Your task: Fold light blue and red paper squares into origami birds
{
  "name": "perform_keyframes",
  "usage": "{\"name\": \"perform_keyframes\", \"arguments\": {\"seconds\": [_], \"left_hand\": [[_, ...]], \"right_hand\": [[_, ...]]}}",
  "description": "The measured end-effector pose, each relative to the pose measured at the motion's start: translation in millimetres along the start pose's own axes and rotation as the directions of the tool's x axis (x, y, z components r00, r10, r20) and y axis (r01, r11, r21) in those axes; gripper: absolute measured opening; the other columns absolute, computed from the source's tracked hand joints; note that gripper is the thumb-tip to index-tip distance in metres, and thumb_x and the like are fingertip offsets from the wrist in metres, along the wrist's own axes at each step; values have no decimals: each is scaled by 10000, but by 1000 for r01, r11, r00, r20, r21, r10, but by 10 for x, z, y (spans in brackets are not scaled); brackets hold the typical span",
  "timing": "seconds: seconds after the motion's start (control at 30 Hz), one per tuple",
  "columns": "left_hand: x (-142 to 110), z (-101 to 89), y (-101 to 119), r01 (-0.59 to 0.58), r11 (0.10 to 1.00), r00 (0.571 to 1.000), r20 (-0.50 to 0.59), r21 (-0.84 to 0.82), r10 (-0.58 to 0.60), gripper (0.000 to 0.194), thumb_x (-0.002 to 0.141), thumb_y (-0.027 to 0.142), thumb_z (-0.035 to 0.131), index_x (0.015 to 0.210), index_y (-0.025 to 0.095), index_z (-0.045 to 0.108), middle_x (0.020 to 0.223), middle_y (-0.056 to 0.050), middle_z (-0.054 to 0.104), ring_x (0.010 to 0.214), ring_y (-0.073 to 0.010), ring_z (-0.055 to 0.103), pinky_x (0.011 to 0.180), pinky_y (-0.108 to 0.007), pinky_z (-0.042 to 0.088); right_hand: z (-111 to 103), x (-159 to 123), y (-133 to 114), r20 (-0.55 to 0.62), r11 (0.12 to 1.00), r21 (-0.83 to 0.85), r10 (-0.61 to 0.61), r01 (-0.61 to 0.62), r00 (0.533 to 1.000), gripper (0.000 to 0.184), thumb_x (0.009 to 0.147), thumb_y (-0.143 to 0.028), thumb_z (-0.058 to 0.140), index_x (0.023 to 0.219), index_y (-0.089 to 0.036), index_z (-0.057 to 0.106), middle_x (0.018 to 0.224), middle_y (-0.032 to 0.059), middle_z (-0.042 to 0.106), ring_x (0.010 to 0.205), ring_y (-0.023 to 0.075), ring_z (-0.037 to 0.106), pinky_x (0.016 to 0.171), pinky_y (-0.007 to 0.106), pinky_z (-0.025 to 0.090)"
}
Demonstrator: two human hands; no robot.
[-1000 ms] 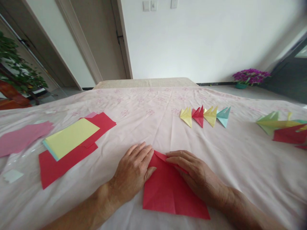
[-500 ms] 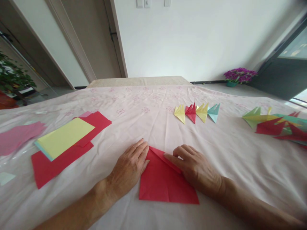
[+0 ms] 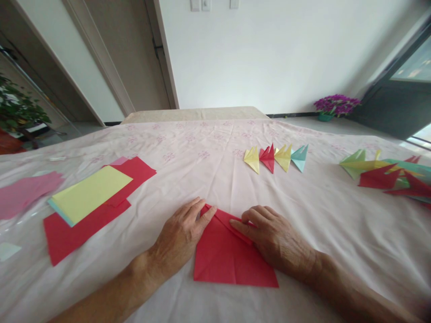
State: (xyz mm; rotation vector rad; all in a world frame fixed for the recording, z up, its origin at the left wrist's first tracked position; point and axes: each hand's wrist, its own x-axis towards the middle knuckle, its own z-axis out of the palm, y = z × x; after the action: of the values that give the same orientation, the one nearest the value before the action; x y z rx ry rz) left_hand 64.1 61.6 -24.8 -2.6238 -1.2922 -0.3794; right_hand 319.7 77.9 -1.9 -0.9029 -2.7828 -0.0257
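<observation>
"Where is the red sheet?"

"On the cloth-covered desk (image 3: 191,184), right in front of the person, between the two hands. Call it the red paper (image 3: 232,264); it lies flat with its straight edge nearest the person, and a narrow flap (image 3: 232,226) is folded along its far right side."

"And the left hand (image 3: 183,229)?"

"Spread, not clenched. It presses on the far left corner, its thumb reaching over the top of the fold."

"The right hand (image 3: 272,235)?"

"Its fingers are bent, and one digit rests on the flap. I cannot tell whether it pinches the paper (the underside is hidden)."

"What lies around them?"

"To the left, a yellow sheet (image 3: 92,193) sits over a light blue one (image 3: 60,213), on top of other red sheets (image 3: 84,240). Pink sheets (image 3: 27,190) are farther left."

"And beyond the right hand?"

"A row of four folded pieces (image 3: 268,159): yellow, red, yellow, light blue. Well to their right is a jumbled group of folded papers (image 3: 379,177), green, yellow and red among them."
</observation>
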Motion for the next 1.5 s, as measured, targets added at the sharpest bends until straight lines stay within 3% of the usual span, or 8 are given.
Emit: {"name": "perform_keyframes", "arguments": {"seconds": [0.5,0.8,1.0,1.13,1.3,1.37,1.5], "left_hand": [[43,-70,-8,-31,999,999,-11,14,32,407,893,65,454,1272,163,564,1280,-152,585,1270,-307,485,1018,-496,459],[43,-34,-15,-118,991,993,16,-65,119,490,874,-14,345,1333,94,478,1358,-153,550,1283,-225,495,1057,-405,458],[46,-26,12,-70,993,997,25,-90,73,399,937,166,502,1334,143,471,1332,-141,559,1255,-233,520,1042,-393,468],[89,-57,138,35,998,997,71,-50,-31,564,836,362,677,1345,220,480,1297,-135,553,1191,-279,562,962,-410,516],[133,-140,290,65,998,991,119,13,-66,720,759,546,688,1374,241,469,1296,-177,530,1207,-351,536,953,-473,497],[128,-166,318,68,998,990,122,15,-69,738,763,566,672,1382,224,462,1310,-196,515,1230,-371,512,980,-498,467],[96,-178,339,80,997,991,104,-6,-79,726,783,548,663,1391,218,442,1330,-193,497,1263,-375,474,1005,-517,432]], "right_hand": [[-26,6,-51,29,1000,-22,-16,16,999,223,1001,-266,414,1098,-213,607,864,45,579,798,197,485,714,335,368],[-104,12,-132,90,999,-30,-12,15,996,147,975,-225,458,1051,-190,578,885,41,578,791,206,491,703,356,395],[-163,-50,-279,116,997,-74,-6,15,993,205,881,-84,543,1066,-158,590,936,60,614,790,210,547,705,368,471],[-138,-156,-408,59,995,-81,57,-52,997,285,832,-18,532,1084,-137,589,982,88,644,836,216,600,731,357,516],[-158,-265,-575,-64,965,-221,131,-142,989,380,775,58,426,1046,-133,613,1028,118,672,844,225,626,701,338,540],[-223,-264,-616,-35,957,-238,163,-167,986,380,756,65,429,1006,-141,629,992,113,677,827,224,631,705,336,537],[-370,-128,-666,152,940,-200,310,-278,939,267,763,44,482,823,-160,643,809,70,664,691,206,624,649,336,525]]}}
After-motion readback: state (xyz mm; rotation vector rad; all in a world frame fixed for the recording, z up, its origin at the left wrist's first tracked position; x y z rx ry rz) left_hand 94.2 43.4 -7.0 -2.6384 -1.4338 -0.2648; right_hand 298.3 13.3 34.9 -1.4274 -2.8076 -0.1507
